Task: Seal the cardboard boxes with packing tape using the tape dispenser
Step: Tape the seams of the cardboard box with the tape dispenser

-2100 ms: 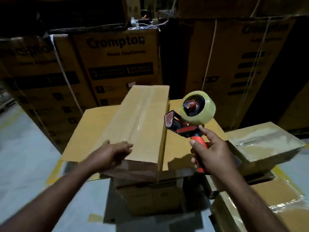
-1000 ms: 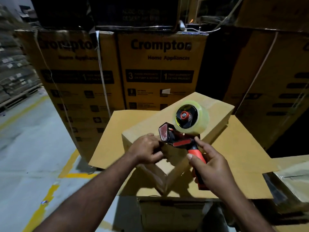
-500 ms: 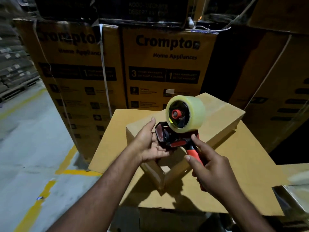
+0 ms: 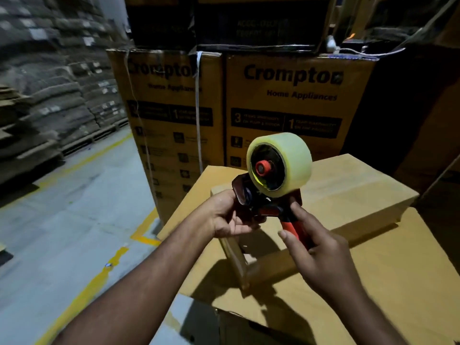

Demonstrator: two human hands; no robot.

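While right hand (image 4: 321,260) is gripping tape dispenser (image 4: 271,188) handle, left hand (image 4: 229,217) is pinching its front plate; cardboard box (image 4: 348,190) sealing apparently not begun.

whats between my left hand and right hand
In the head view, the red-and-black tape dispenser with its clear tape roll: the left hand holds its front end, the right hand grips its red handle.

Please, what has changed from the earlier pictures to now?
The left-hand grip left the top of the small box, rose to the tape dispenser and took hold of its front end. The right-hand grip still holds the red handle; the small box still lies on the large carton.
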